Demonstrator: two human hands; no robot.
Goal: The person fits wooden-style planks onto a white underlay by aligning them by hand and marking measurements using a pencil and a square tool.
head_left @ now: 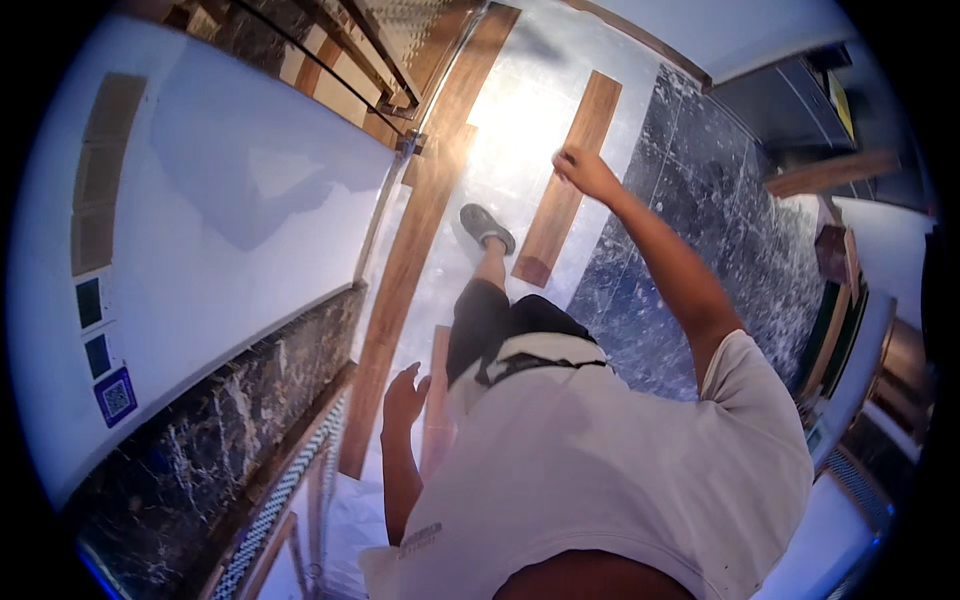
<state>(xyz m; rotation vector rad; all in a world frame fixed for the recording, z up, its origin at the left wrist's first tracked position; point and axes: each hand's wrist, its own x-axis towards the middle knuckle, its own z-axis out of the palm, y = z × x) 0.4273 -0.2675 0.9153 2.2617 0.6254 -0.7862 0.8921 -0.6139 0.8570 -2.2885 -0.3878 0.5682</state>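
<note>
My right hand (586, 172) is stretched forward, its fingers loosely curled in, with nothing visible in them. In the picture it overlaps a loose brown wood-look floor plank (553, 225); I cannot tell that it touches the plank. That plank lies flat on pale, shiny floor sheeting (520, 130). Low at my left side hangs my left hand (404, 402), fingers apart and holding nothing. Behind it runs a long strip of laid planks (400, 290) beside the white wall. A shorter plank (438, 385) lies partly hidden by my body.
My grey shoe (484, 226) stands on the sheeting between the planks. Dark marbled tile (690, 230) covers the floor to the right. A white wall (250, 190) with a dark marble lower band (230, 420) bounds the left. Boards (835, 260) stand at the far right.
</note>
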